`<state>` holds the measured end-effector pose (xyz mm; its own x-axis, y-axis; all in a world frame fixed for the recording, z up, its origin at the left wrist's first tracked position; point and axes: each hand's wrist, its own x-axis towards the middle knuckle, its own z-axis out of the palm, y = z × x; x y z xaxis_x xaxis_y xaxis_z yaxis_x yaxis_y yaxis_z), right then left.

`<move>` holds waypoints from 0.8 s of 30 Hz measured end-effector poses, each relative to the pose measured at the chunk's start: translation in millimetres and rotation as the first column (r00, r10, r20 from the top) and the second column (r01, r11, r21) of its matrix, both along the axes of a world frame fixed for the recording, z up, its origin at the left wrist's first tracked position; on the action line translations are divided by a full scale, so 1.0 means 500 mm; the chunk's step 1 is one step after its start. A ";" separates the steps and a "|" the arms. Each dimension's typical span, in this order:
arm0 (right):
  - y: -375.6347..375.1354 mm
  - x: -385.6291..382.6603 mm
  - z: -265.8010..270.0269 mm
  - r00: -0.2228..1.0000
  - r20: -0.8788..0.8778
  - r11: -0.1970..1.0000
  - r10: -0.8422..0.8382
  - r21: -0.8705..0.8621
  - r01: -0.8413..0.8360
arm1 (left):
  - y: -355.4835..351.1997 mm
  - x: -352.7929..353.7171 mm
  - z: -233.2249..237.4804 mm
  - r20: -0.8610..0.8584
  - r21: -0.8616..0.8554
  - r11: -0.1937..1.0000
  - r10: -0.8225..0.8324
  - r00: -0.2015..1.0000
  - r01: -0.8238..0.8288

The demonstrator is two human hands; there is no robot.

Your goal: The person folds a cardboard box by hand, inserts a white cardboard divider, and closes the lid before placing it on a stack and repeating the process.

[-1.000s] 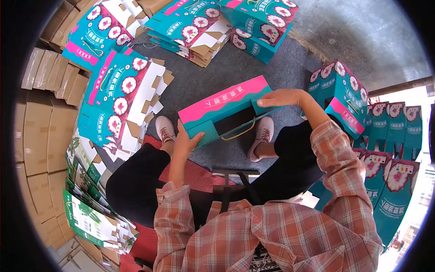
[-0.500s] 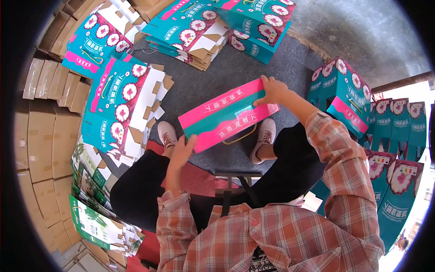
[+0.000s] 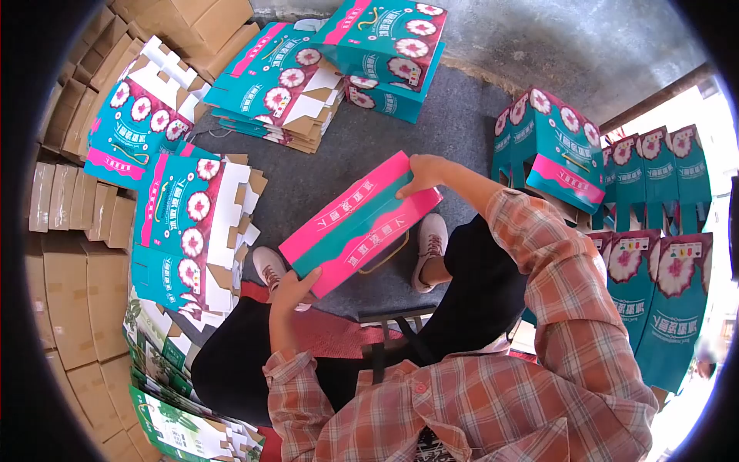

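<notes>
Between my two hands is a pink and teal cardboard gift box (image 3: 350, 219) with white lettering, held tilted above the grey floor. My left hand (image 3: 294, 289) grips its lower left corner, with the thumb on the pink panel. At the far right end, my right hand (image 3: 431, 175) is closed on the upper corner, thumb on top. A yellow cord handle (image 3: 385, 258) hangs out from the near side of the box. The fingers beneath the box are hidden.
Flattened teal cartons (image 3: 181, 223) lie stacked at left, and another stack (image 3: 269, 77) lies farther back. Folded teal boxes (image 3: 566, 146) stand at right, beside rows of upright ones (image 3: 677, 308). Green cartons (image 3: 173, 416) lie at lower left. Brown boxes (image 3: 73, 308) line the left side.
The box, in both hands, has shifted left and nearer to me and has tilted more steeply. My view has turned slightly, so the surroundings appear shifted.
</notes>
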<state>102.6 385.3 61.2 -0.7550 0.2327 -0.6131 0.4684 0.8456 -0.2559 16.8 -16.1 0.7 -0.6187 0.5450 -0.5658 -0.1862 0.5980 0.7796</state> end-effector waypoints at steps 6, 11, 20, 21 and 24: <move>0.084 0.079 0.162 0.954 -0.297 0.997 -0.031 0.062 0.052 | 0.103 0.020 0.135 0.004 -0.029 0.998 -0.058 0.998 0.058; 0.140 0.300 0.335 0.624 -0.744 0.941 -0.238 -0.018 0.337 | 0.304 0.116 0.272 -0.193 0.179 0.979 -0.060 0.979 0.095; 0.368 0.634 0.212 -0.583 -0.526 0.361 -0.620 -0.850 0.383 | 0.784 0.287 0.229 -0.558 0.302 0.862 -0.186 0.808 0.408; 0.388 0.652 0.201 -0.663 -0.458 0.313 -0.592 -0.889 0.335 | 0.827 0.302 0.217 -0.545 0.281 0.833 -0.270 0.794 0.476; 0.484 0.743 0.085 -0.848 -0.364 0.154 -0.385 -0.931 0.330 | 0.921 0.362 0.164 -0.526 0.290 0.767 -0.372 0.765 0.572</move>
<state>473.9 627.2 103.8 0.4632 0.8842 0.0606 -0.2244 0.1832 -0.9571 198.0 444.1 82.7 -0.3289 0.9438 0.0310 0.4298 0.1204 0.8949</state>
